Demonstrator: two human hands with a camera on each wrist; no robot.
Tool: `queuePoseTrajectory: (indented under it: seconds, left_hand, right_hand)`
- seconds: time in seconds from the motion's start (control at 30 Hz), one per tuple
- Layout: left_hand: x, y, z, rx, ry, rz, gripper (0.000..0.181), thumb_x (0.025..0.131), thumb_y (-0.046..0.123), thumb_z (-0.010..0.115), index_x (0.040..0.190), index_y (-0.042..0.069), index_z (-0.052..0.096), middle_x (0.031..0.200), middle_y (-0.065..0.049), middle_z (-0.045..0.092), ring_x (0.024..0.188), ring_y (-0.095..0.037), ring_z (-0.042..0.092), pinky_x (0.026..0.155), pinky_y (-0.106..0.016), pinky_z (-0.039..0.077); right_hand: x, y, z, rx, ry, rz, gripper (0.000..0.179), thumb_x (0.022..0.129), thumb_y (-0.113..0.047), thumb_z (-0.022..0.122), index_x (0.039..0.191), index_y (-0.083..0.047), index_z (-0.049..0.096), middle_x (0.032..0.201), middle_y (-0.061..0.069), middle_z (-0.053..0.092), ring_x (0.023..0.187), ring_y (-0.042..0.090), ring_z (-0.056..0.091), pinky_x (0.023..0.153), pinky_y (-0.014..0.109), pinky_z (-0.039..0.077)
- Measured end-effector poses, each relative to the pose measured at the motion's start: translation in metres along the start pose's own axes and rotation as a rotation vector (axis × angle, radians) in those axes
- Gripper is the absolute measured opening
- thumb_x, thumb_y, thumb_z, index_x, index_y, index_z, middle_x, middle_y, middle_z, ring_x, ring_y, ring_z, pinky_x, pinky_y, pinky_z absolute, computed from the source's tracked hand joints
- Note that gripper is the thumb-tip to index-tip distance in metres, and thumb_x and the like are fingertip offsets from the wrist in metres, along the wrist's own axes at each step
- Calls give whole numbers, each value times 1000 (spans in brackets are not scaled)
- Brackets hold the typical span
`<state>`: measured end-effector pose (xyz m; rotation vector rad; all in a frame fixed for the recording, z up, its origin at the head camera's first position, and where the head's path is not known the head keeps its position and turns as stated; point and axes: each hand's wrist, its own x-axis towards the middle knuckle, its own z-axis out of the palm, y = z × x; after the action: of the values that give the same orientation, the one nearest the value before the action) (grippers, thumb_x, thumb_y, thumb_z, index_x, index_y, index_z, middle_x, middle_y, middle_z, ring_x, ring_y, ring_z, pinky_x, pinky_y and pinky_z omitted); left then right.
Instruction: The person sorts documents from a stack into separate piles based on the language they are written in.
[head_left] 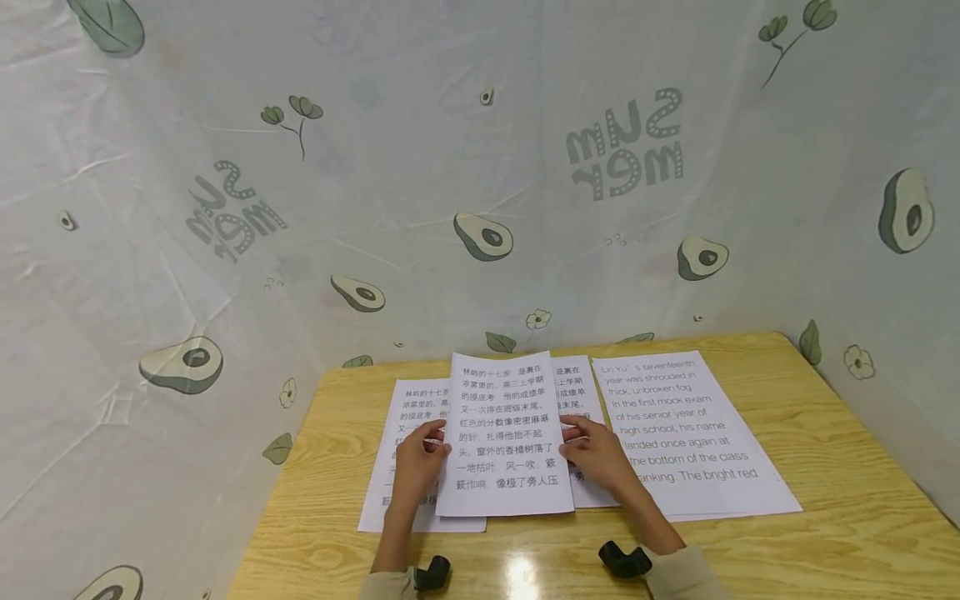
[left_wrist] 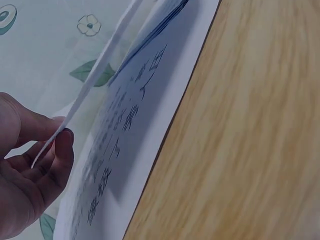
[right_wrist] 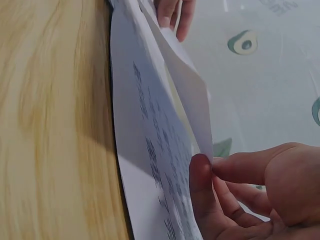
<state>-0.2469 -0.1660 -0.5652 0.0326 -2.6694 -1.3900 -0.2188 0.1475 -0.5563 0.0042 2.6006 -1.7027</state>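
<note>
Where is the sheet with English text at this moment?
In the head view, the English sheet lies on the right half of the table, just right of a Chinese sheet and the right hand.

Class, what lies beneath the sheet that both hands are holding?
Under the held sheet, two Chinese-text pages show: a left page and a right page, each sticking out on its side. Their covered parts, and anything else there, cannot be seen.
</note>
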Motion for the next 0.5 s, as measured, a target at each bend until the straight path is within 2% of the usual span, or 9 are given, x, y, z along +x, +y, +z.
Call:
queuePoseTrajectory:
  seconds: [0.27,0.5]
  left_hand:
    - [3,-26,-25,22,20,-12,40,90,-3,76,130,3,74,107,-12,75,89,-18,71,75,-23,54]
    - [5,-39,-48,40,34,-88,39,93,-4,72,132,2,74,110,-15,74,93,-23,70,82,-30,56]
  right_hand:
    - [3,-10,34,66,-1,-12,51,91,1,75,141,4,65,109,13,72,89,16,73,69,24,58]
    - [6,-15,65,116,-10,-18,50,90,1,76,139,3,66,106,11,71,87,14,72,69,27,60]
